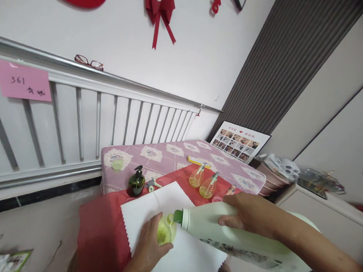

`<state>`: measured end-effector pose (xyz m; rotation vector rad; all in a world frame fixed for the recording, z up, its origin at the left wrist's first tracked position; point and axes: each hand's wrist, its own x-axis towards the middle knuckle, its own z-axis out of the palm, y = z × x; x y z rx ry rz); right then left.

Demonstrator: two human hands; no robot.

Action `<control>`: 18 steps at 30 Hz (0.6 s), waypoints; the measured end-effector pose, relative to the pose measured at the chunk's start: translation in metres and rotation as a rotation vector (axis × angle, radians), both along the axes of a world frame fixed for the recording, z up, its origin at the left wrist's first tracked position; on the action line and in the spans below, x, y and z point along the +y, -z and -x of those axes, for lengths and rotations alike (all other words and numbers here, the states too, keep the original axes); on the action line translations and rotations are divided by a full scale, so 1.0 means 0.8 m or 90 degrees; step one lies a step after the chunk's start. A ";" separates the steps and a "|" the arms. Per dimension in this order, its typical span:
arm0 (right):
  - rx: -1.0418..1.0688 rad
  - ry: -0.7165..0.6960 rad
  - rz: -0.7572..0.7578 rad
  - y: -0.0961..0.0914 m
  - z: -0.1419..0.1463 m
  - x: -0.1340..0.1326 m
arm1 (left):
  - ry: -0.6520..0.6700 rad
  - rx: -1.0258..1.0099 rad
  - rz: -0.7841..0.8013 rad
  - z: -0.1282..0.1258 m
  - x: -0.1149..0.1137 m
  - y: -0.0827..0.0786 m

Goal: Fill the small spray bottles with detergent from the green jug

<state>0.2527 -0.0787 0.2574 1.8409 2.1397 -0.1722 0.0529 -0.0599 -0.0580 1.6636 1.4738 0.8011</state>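
My left hand (150, 244) is wrapped round a small see-through yellow-green bottle (166, 231), which stands without a pump on a white scallop-edged sheet (190, 258). In my right hand (241, 214) is a large pale green jug (213, 231), tipped over to the left. Its dark green spout (178, 216) is at the mouth of the small bottle; I cannot make out whether liquid is flowing. Beyond the sheet stand a dark green pump bottle (136, 183) and two clear pump bottles with yellow liquid, one nearer the middle (196, 178) and one beside it (208, 188).
A red cloth (100, 225) lies over the table with its flowered pink cover (159, 152). Small grey-green pump parts (153, 185), a pale green lid (117, 164) and a yellow box (198, 162) lie there. A white radiator (106, 120) runs along the wall; a photo board (239, 141) leans behind.
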 end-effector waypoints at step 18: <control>-0.001 0.004 0.002 -0.001 0.001 0.000 | 0.002 -0.006 -0.001 0.001 -0.003 -0.003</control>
